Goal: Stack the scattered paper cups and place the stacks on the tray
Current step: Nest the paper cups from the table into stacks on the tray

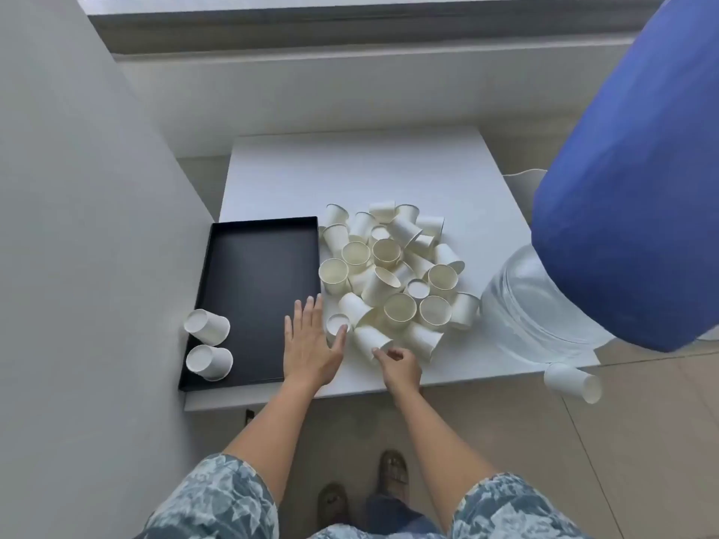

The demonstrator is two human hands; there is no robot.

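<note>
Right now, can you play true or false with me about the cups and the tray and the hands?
1. The black tray sits left of the big pile of paper cups. True.
2. Neat stacks of cups fill the tray. False: only two cups on their sides lie at its near left edge.
3. The right hand pinches the rim of a tipped cup. True.
4. The left hand is a tight fist. False: its fingers are spread flat.
5. One cup sits apart at the table's right corner. True.

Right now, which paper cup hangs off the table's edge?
The lone cup at the table's near right corner, lying on its side and jutting over the floor, away from the pile.
</note>
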